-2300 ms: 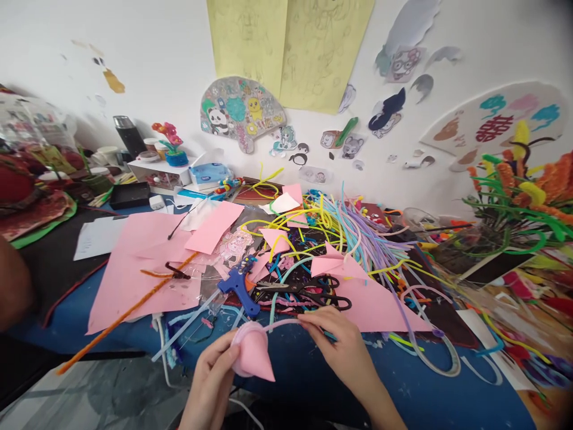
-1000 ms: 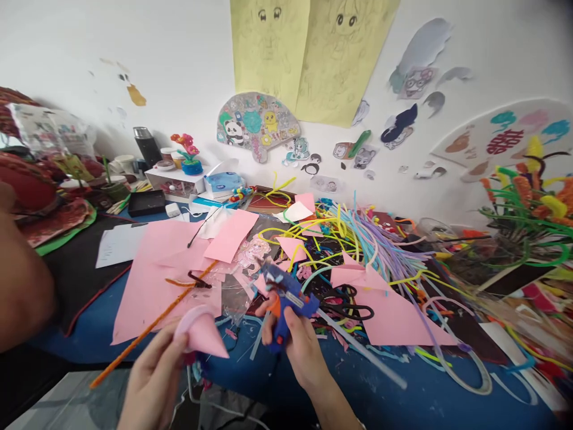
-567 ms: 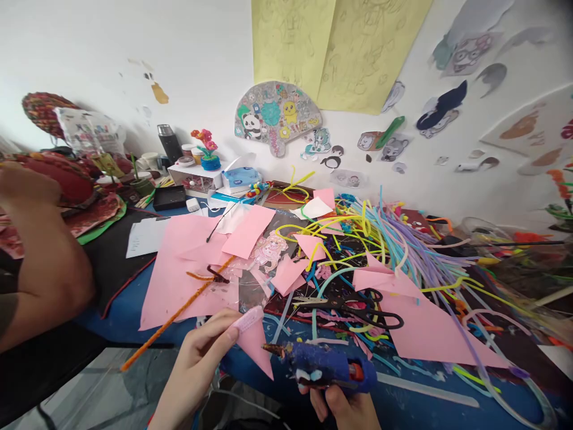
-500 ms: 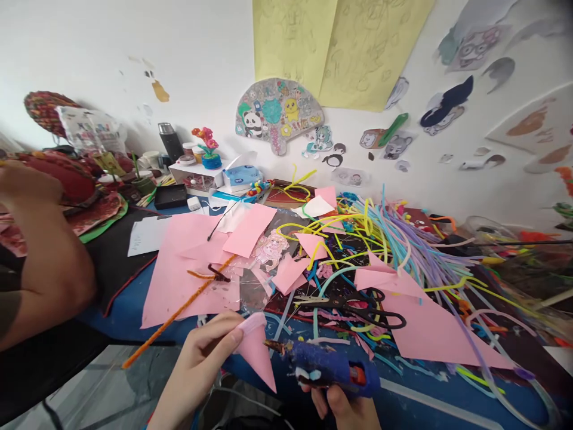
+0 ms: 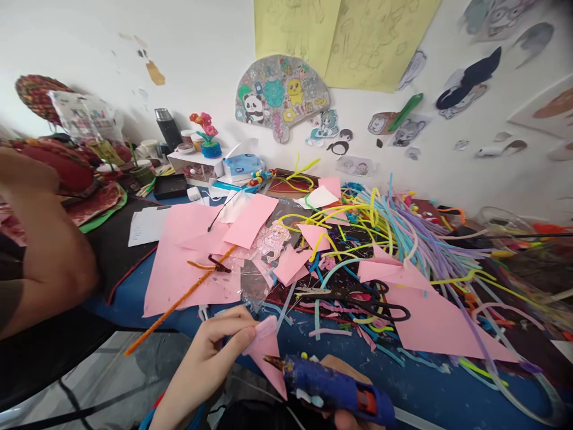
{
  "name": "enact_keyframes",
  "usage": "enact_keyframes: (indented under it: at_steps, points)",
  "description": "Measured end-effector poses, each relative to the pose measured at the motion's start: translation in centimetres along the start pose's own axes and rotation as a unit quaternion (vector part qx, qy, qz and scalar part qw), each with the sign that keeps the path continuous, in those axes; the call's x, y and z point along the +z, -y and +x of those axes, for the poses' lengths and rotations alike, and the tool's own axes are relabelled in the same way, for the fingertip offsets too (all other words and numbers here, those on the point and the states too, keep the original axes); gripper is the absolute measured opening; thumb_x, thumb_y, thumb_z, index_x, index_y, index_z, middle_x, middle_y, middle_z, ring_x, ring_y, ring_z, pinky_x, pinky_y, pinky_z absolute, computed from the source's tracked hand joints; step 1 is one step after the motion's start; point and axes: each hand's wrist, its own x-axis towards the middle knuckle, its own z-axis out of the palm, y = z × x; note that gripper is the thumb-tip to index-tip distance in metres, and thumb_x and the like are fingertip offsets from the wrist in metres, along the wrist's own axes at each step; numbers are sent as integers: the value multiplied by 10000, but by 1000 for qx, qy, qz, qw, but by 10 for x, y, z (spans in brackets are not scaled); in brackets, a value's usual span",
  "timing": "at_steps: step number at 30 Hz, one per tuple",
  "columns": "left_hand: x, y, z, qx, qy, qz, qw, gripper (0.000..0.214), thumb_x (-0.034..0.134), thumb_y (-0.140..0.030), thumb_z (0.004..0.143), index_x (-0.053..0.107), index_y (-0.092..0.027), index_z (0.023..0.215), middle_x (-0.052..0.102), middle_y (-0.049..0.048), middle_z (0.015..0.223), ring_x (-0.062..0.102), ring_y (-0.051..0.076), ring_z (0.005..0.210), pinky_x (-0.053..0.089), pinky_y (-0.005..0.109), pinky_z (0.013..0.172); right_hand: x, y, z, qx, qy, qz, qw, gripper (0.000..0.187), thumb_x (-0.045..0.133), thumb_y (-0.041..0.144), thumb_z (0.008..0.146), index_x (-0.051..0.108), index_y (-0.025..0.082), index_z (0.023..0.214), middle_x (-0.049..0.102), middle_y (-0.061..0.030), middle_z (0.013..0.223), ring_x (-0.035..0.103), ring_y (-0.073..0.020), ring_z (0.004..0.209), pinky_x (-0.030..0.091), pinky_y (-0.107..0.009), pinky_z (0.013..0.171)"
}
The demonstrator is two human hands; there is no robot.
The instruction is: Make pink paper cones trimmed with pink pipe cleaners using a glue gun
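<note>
My left hand (image 5: pixel 219 346) pinches a pointed pink paper piece (image 5: pixel 268 358) near its upper edge, where a fuzzy pale pink strip (image 5: pixel 265 326) lies along the top. The piece tapers to a tip at the lower right. In my right hand (image 5: pixel 347 412) is a blue hot glue gun (image 5: pixel 331 382), held almost level with its nozzle pointing left. The darkened nozzle tip is at the pink paper's right side; whether it touches I cannot tell. Much of my right hand is hidden behind the glue gun.
Black-handled scissors (image 5: pixel 358 297) lie on the blue table (image 5: pixel 331 346) among pipe cleaner scraps. Pink paper sheets (image 5: pixel 179 263) spread to the left, with an orange pipe cleaner (image 5: pixel 174 304) across them. A bundle of pipe cleaners (image 5: pixel 416 239) is at right. Another person's arm (image 5: pixel 54 239) rests at left.
My left hand has shifted slightly right with the pink paper. The glue gun's nozzle now sits lower along the paper's side, and its body tilts more downward to the right.
</note>
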Motion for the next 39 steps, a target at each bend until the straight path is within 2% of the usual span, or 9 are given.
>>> enact_keyframes:
  at_steps: [6, 9, 12, 15, 20, 29, 32, 36, 39]
  points:
    - [28, 21, 2, -71, -79, -143, 984, 227, 685, -380, 823, 766, -186, 738, 655, 27, 690, 564, 182, 706, 440, 257, 659, -7, -14, -1, -28, -19, -67, 997, 499, 651, 708, 739, 644, 249, 542, 675, -57, 619, 607, -229, 529, 547, -385, 571]
    - [51, 27, 3, -134, -34, -223, 965, 287, 718, -416, 789, 732, -153, 675, 600, 6, 591, 518, 130, 546, 416, 227, 521, -6, -18, -2, -30, -129, -154, 979, 342, 768, 531, 729, 676, 232, 593, 722, -58, 690, 672, -253, 660, 578, -424, 751]
    - [64, 29, 2, -169, 4, -282, 944, 357, 696, -474, 797, 736, -129, 715, 528, -17, 541, 407, 86, 441, 315, 197, 400, -4, -22, -1, -18, -153, -162, 975, 251, 790, 432, 728, 703, 213, 642, 741, -48, 694, 699, -248, 677, 598, -395, 734]
    - [66, 30, -2, -153, 32, -300, 941, 364, 715, -464, 791, 770, -129, 921, 598, 11, 632, 425, 92, 523, 359, 193, 465, -4, -30, -2, 36, -190, -123, 973, 267, 793, 438, 719, 722, 193, 640, 740, -44, 631, 696, -232, 588, 603, -357, 642]
    - [66, 30, -7, -122, 35, -261, 957, 330, 757, -410, 767, 766, -157, 978, 692, 39, 741, 497, 123, 604, 421, 218, 541, -4, -43, -5, 128, -308, -103, 937, 392, 834, 502, 624, 769, 144, 770, 791, -118, 812, 742, -310, 792, 597, -409, 742]
    - [72, 26, -4, -122, -14, -246, 962, 233, 765, -331, 736, 665, -159, 613, 609, -16, 516, 530, 121, 486, 434, 222, 505, 0, -37, -6, 63, -263, -87, 959, 354, 821, 455, 657, 752, 161, 841, 785, -103, 888, 733, -304, 884, 571, -457, 870]
    - [74, 27, -6, -124, -23, -262, 957, 193, 756, -345, 746, 719, -158, 721, 660, -1, 586, 558, 130, 524, 456, 227, 526, 2, -40, -9, 69, -284, -96, 952, 345, 817, 457, 662, 745, 167, 835, 783, -99, 881, 726, -300, 874, 567, -447, 866]
    - [80, 29, -11, -87, -3, -271, 959, 367, 794, -300, 726, 730, -176, 1065, 769, 70, 897, 678, 215, 827, 520, 289, 765, 6, -47, -9, 59, -325, -103, 938, 317, 802, 446, 699, 739, 172, 844, 777, -93, 849, 709, -281, 835, 570, -388, 785]
    - [83, 31, -14, -64, -36, -245, 967, 327, 798, -275, 735, 737, -185, 1043, 780, 62, 869, 686, 205, 825, 511, 276, 793, 6, -48, -5, 37, -316, -64, 946, 311, 785, 466, 723, 721, 171, 798, 759, -82, 768, 683, -239, 669, 558, -331, 622]
